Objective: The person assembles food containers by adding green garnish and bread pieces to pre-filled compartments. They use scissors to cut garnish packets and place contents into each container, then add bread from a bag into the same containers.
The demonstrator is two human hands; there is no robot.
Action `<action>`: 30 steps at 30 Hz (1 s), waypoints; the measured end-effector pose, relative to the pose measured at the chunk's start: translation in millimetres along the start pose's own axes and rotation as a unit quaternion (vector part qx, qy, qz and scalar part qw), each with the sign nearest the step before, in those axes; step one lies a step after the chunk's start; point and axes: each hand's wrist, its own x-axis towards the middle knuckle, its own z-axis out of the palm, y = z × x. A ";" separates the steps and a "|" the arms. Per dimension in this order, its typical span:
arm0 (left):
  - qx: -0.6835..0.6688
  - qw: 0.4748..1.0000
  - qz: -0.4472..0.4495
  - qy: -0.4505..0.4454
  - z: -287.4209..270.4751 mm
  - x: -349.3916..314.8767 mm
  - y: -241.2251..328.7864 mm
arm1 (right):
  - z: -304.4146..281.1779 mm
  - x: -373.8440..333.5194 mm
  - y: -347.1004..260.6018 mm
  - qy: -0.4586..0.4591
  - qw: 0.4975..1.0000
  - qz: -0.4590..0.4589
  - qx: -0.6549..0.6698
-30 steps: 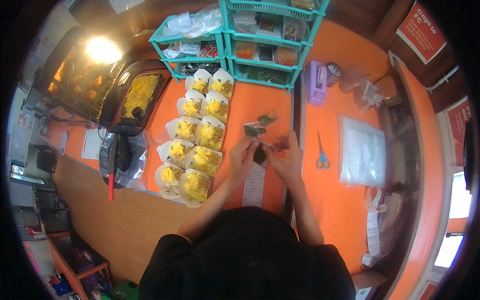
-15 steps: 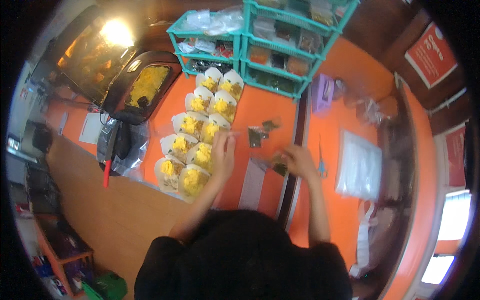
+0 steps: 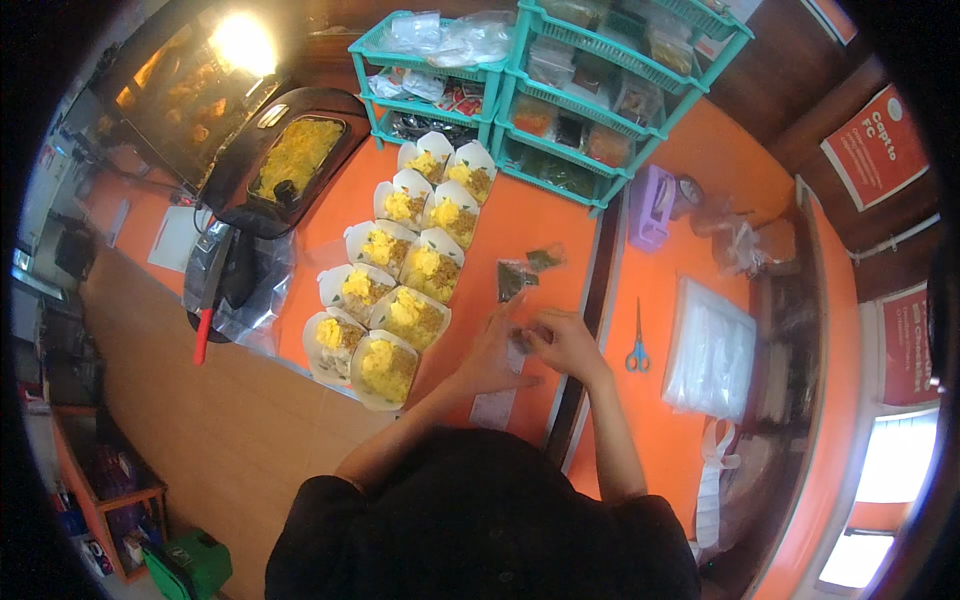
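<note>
Presently: ten open white card boxes [image 3: 333,284], in two rows, each with crumbly yellow food [image 3: 385,371]; at least two small clear packets [image 3: 517,280], flat, dark green inside, on the smooth orange desk [image 3: 545,225], just beyond the left hand [image 3: 493,352]. Left fingers, loosely spread; right hand [image 3: 562,342], fingers curled inward beside them; whether either grips anything, cannot tell. Scissors [image 3: 637,352], one pair, blue-handled; one lilac tape dispenser [image 3: 650,218]; two teal plastic racks [image 3: 580,104]. Floor [image 3: 240,400]: brown.
</note>
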 end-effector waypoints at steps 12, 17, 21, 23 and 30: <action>-0.207 0.944 -0.234 0.103 3.7 2.3 -47.4 | 86.9 126.9 139.8 0.101 0.976 0.011 -0.192; -0.175 0.950 -0.226 0.124 3.9 9.3 -40.2 | 94.7 130.1 163.7 0.099 0.974 0.001 -0.203; -0.144 0.964 -0.202 0.092 -0.2 15.1 -28.6 | 82.2 125.8 166.9 0.082 0.978 0.011 -0.189; -0.146 0.965 -0.203 0.078 -4.4 18.0 -21.9 | 77.0 131.5 165.0 0.047 0.981 0.027 -0.184; -0.082 0.977 -0.165 0.112 -28.7 17.2 -7.6 | 10.9 120.4 128.3 -0.072 0.996 0.042 -0.024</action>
